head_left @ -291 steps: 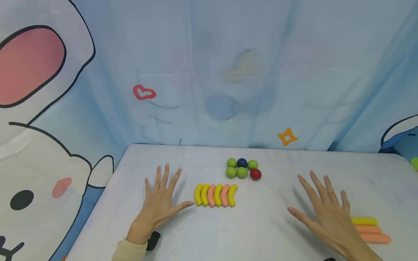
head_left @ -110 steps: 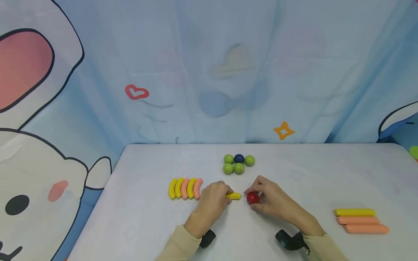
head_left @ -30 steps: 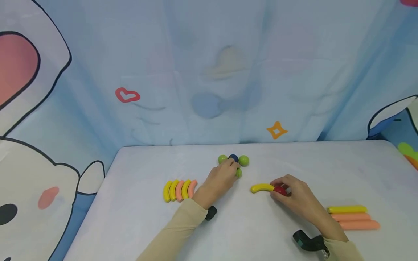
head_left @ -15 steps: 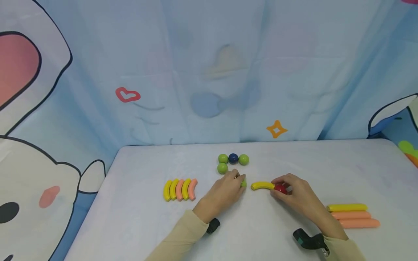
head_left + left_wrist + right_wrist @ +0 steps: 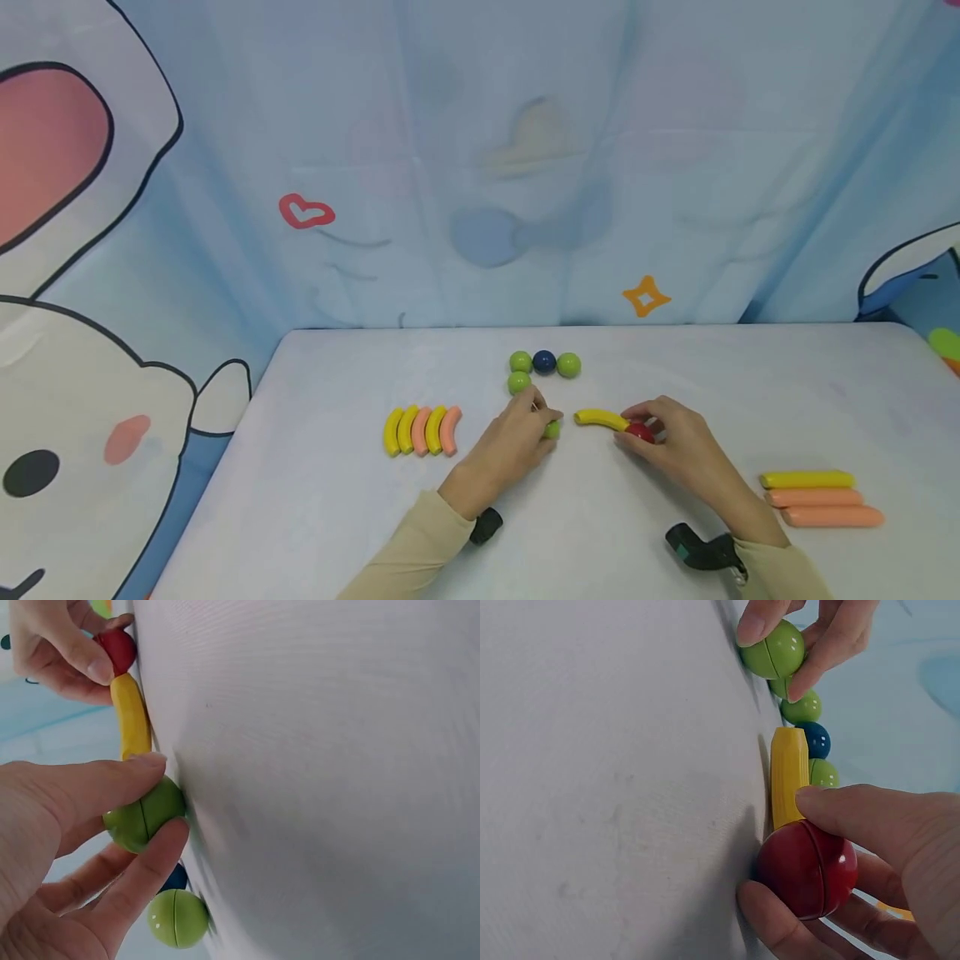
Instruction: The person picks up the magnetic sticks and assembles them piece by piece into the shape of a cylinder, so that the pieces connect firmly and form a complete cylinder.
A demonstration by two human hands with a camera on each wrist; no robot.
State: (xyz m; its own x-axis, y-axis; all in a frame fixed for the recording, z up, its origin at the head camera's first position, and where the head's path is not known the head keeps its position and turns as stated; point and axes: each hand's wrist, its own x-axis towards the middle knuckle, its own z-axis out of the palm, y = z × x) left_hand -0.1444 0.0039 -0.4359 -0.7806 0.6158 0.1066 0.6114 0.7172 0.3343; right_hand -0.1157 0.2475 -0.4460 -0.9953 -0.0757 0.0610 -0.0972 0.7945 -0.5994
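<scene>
My left hand (image 5: 504, 454) pinches a glossy green ball (image 5: 146, 814) with a seam line, close over the table, left of a yellow curved banana-like piece (image 5: 598, 417). My right hand (image 5: 682, 446) holds a red ball (image 5: 808, 870) between thumb and fingers, against the right end of that yellow piece. In the left wrist view, the held green ball overlaps the yellow piece's other end. Behind my left hand stand more green balls (image 5: 569, 365) and a dark blue ball (image 5: 544, 362). Part of the held ball is hidden by my fingers in the head view.
Several yellow and pink curved pieces (image 5: 422, 431) lie side by side at the left. A straight yellow stick (image 5: 807, 480) and two pink sticks (image 5: 832, 517) lie at the right. A blue cartoon curtain (image 5: 420, 250) hangs behind the white table (image 5: 360, 533).
Both hands were bare at first. My right hand took the red ball; my left set down a yellow curved piece, which now meets it, then brought a green ball forward from the cluster.
</scene>
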